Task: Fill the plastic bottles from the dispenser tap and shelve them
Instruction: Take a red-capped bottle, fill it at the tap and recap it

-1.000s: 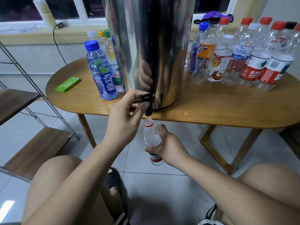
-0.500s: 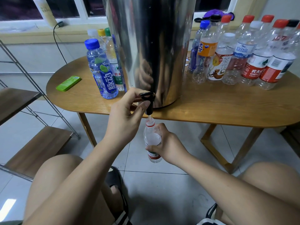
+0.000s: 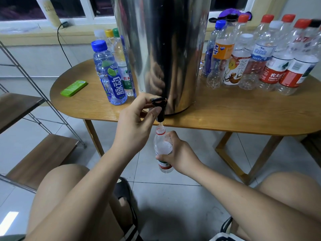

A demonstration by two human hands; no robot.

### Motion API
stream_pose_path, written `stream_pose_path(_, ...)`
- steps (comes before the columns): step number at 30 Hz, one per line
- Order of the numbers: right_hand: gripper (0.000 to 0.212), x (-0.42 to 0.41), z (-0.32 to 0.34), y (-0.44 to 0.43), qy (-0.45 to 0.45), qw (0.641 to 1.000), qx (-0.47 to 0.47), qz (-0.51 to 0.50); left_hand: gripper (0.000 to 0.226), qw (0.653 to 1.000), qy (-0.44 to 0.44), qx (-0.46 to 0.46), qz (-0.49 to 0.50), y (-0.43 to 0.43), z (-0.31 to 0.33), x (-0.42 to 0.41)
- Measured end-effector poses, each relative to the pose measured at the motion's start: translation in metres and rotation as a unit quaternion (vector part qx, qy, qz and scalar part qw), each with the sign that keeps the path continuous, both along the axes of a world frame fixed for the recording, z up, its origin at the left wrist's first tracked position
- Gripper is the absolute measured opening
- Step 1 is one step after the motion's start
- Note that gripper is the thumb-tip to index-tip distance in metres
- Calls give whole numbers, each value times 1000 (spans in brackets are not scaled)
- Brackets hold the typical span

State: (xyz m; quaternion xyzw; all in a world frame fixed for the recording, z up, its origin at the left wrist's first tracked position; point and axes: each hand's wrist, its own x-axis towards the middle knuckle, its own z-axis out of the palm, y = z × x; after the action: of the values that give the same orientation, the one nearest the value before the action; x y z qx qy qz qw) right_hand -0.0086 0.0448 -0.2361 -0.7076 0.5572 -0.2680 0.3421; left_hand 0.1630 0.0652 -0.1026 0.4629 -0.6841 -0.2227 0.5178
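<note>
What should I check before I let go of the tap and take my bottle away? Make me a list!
1. Bottle mouth right under the tap: ok, a thin stream runs between them.
2. Right hand holds the bottle firmly: ok, it grips round the middle.
3. Left hand ready to close the tap: ok, its fingers curl round the lever.
4. Bottle full enough: cannot tell, the hand hides much of it.
5. Loose cap for this bottle: cannot tell, none shows.
6. Shelf nearby: ok, it stands on the left.
</note>
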Motion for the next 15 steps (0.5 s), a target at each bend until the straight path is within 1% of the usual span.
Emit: stream_pose_path(15, 67, 0, 4, 2, -1, 1000, 5, -10, 17, 1000, 9, 5, -11, -4, -4, 2)
